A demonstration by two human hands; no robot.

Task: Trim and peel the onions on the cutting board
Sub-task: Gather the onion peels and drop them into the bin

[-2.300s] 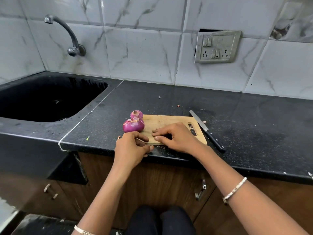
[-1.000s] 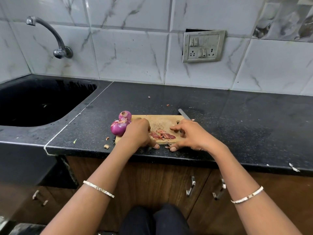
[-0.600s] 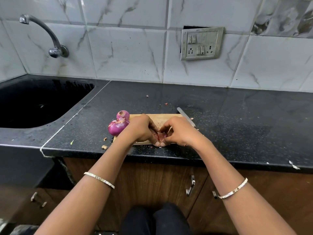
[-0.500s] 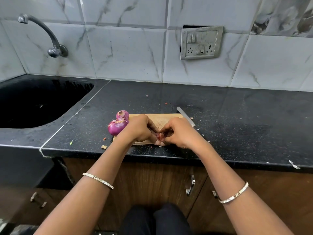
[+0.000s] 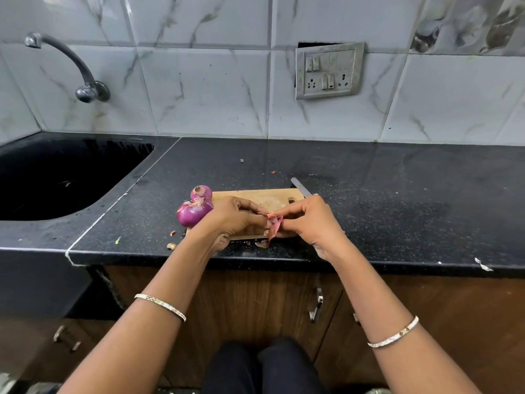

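Note:
Two purple onions sit at the left end of the wooden cutting board (image 5: 255,196): a larger one (image 5: 192,214) at the corner and a smaller one (image 5: 201,192) behind it. Above the board's front edge my left hand (image 5: 233,218) and my right hand (image 5: 308,218) meet, and both pinch a bunch of pinkish onion peels (image 5: 274,224) that hangs between the fingertips. A knife (image 5: 299,188) lies at the board's right end, its handle hidden behind my right hand.
Small peel scraps (image 5: 172,245) lie on the black counter by the board's front left corner. A deep black sink (image 5: 56,177) with a wall tap (image 5: 85,89) is at the left. A switch panel (image 5: 329,70) is on the tiled wall.
My hands swept the loose peels together on the board, closed on them, and have lifted the bunch slightly above the board's front edge. The onions have not moved.

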